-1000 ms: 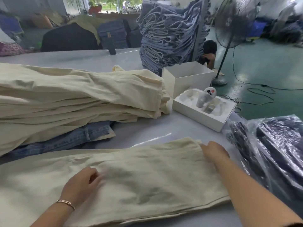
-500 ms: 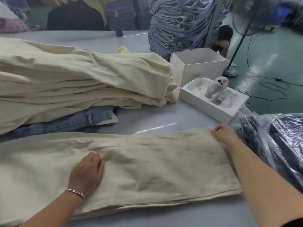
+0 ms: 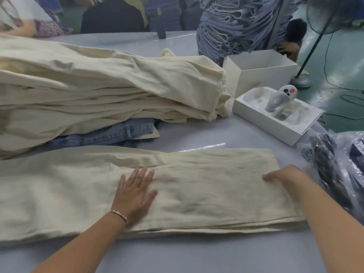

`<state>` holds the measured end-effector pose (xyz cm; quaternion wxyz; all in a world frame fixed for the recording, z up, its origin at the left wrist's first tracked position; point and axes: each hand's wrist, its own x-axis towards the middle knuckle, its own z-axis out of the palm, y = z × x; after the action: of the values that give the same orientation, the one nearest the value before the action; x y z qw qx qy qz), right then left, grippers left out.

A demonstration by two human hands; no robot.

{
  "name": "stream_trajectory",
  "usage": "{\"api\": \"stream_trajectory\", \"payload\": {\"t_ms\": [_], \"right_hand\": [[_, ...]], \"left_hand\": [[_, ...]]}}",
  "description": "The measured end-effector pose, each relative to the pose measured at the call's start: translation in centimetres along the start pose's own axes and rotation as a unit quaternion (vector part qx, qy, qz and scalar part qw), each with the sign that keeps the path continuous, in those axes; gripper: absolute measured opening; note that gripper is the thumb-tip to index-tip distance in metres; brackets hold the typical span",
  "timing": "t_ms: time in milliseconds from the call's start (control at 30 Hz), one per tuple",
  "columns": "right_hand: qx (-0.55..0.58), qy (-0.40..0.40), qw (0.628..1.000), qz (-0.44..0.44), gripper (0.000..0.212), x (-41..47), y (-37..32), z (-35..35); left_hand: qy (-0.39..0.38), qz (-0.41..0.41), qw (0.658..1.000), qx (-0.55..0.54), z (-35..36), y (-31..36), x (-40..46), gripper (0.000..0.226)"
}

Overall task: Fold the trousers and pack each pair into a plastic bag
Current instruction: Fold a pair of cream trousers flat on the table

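Note:
A cream pair of trousers (image 3: 206, 194) lies flat and lengthwise across the near part of the grey table (image 3: 197, 257), its hem end to the right. My left hand (image 3: 136, 192) presses on its middle with the fingers spread straight. Near the hem end, my right hand (image 3: 285, 176) rests on the cloth, fingers bent downward over it; whether it pinches the fabric is hidden. Dark trousers packed in clear plastic bags (image 3: 338, 166) sit at the right edge.
A tall pile of cream trousers (image 3: 102, 91) lies behind, over a blue denim pair (image 3: 118, 133). Two open white boxes (image 3: 260, 69) stand at the back right, one holding a white device (image 3: 279, 97). A stack of blue jeans (image 3: 236, 24) and a standing fan (image 3: 323, 14) are beyond.
My left hand slid right along the trousers and flattened with fingers spread. My right hand came from the far hem corner nearer to me along the hem end.

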<state>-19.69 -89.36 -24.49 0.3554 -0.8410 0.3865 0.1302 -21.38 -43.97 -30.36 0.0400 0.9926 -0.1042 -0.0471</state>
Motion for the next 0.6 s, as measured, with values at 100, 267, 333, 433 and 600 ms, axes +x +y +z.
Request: {"api": "stream_trajectory", "payload": {"t_ms": [100,267,333,433,600], "right_hand": [[0.026,-0.031,0.999,0.018,0.038,-0.4,-0.5,-0.8],[0.005,-0.061,0.998,-0.021,0.022,-2.3,-1.9,-2.9],[0.006,-0.070,0.996,-0.057,0.016,-4.2,-4.4,-4.0],[0.055,-0.107,0.982,-0.146,0.018,-8.1,-9.6,-4.5],[0.173,-0.203,0.912,-0.310,0.009,-17.8,-18.2,0.7]], "left_hand": [[0.023,0.008,1.000,0.009,-0.4,-0.1,-0.4,0.073],[-0.027,0.007,0.999,-0.014,-1.1,-0.3,-0.5,0.061],[-0.043,0.014,0.998,-0.037,-2.2,-0.8,-0.2,0.057],[0.000,0.022,0.994,-0.107,-3.7,-1.5,-0.5,0.051],[0.108,-0.002,0.942,-0.319,-6.2,-2.9,-1.5,0.031]]}}
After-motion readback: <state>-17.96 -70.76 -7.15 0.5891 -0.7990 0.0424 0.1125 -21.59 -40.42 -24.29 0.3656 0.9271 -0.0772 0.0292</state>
